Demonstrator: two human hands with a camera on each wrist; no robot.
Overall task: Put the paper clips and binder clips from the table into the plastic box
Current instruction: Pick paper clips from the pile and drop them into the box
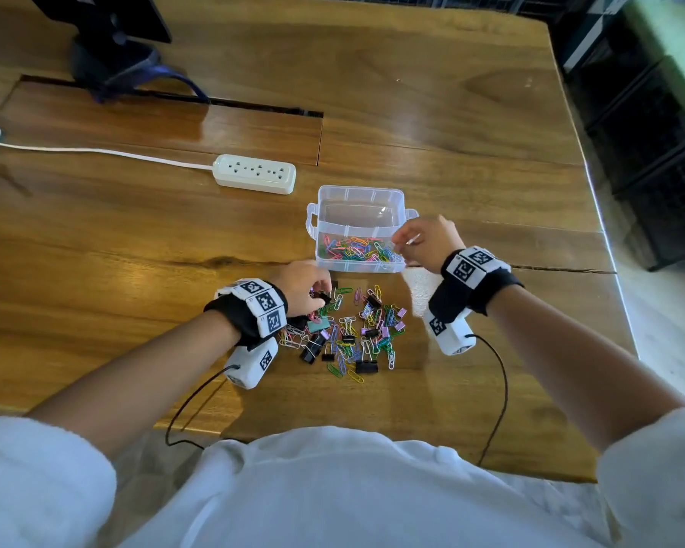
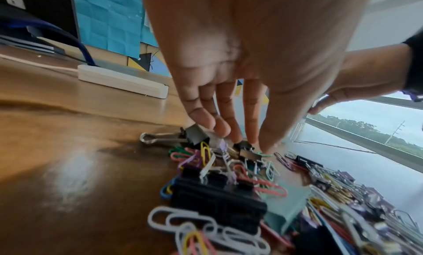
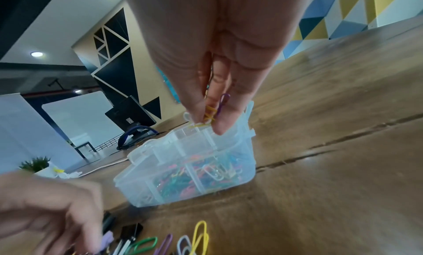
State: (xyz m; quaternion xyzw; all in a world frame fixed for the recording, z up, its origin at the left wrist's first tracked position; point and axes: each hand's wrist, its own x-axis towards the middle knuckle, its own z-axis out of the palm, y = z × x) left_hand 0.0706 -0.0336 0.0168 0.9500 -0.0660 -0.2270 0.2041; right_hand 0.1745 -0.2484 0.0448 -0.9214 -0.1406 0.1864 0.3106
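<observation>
A clear plastic box (image 1: 335,196) (image 3: 146,192) stands open on the wooden table, with many coloured paper clips (image 1: 358,249) in its near half. My right hand (image 1: 409,241) (image 3: 211,121) hovers over the box's right near corner and pinches a few paper clips (image 3: 210,112), yellow, purple and white. In front of the box lies a pile of paper clips and binder clips (image 1: 352,330) (image 2: 251,186). My left hand (image 1: 320,291) (image 2: 250,146) reaches into the pile's far left corner. Its fingertips and thumb close on a small black binder clip (image 2: 246,153).
A white power strip (image 1: 254,174) (image 2: 121,81) with its cord lies left of the box. A monitor stand (image 1: 107,45) and a blue cable are at the far left. The table's right edge (image 1: 606,247) is close to the box. Black wrist-camera cables (image 1: 501,389) hang off the near edge.
</observation>
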